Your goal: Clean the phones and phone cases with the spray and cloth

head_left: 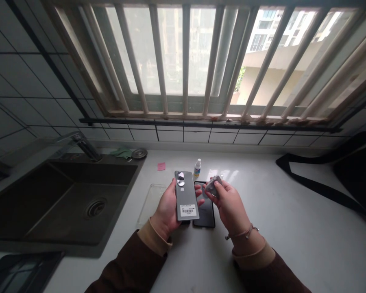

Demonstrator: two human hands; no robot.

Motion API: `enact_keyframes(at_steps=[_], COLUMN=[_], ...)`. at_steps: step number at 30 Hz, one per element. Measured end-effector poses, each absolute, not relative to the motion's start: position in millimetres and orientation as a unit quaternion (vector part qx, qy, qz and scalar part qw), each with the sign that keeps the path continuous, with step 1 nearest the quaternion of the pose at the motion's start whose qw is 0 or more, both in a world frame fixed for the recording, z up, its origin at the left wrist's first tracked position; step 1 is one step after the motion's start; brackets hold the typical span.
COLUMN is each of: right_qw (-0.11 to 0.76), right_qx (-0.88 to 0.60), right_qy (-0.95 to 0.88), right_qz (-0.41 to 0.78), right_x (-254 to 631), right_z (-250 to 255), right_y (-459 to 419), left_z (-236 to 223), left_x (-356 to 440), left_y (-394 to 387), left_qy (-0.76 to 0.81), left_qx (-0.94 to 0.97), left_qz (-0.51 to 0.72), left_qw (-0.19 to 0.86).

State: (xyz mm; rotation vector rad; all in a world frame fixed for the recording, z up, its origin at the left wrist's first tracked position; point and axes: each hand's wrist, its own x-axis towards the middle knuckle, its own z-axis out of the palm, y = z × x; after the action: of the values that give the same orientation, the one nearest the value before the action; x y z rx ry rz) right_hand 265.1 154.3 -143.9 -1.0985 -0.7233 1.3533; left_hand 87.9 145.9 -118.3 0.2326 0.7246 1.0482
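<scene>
My left hand [171,207] is shut on a grey smartphone [186,199], held back side up, with a round camera module and a white barcode sticker. My right hand [230,203] pinches a small crumpled silver packet [214,186] between thumb and fingers, close to the phone's right edge. Below both hands, a dark flat phone or phone case [206,209] lies on the white countertop [277,228]. A small white bottle with a blue cap [197,169] stands just beyond it. A clear plastic sheet [151,202] lies left of my left hand.
A dark sink [76,203] with a tall faucet [85,146] lies to the left. A green cloth [122,153], round metal strainer [139,153] and pink sticky note [161,166] sit near it. A black strap [308,183] lies on the right. A barred window [183,57] is ahead.
</scene>
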Motion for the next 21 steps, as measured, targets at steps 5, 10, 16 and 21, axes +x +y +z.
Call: enact_keyframes(at_steps=[5, 10, 16, 21], right_qw=[0.577, 0.515, 0.48, 0.466], right_qx=[-0.608, -0.569, -0.418, -0.383], right_qy=[-0.494, -0.636, -0.768, -0.792], right_qz=[0.231, 0.08, 0.073, 0.09], right_x=[279.6, 275.1, 265.1, 261.8], right_z=[-137.4, -138.4, -148.1, -146.3], right_y=[152.1, 143.1, 145.2, 145.4], left_z=[-121.6, -128.7, -131.0, -131.2], left_x=[94.3, 101.7, 101.9, 103.2], left_y=[137.0, 129.3, 130.4, 133.8], left_qy=[0.314, 0.302, 0.37, 0.358], left_qx=[0.179, 0.2, 0.17, 0.147], left_qz=[0.361, 0.277, 0.307, 0.335], left_qw=[0.86, 0.89, 0.86, 0.859])
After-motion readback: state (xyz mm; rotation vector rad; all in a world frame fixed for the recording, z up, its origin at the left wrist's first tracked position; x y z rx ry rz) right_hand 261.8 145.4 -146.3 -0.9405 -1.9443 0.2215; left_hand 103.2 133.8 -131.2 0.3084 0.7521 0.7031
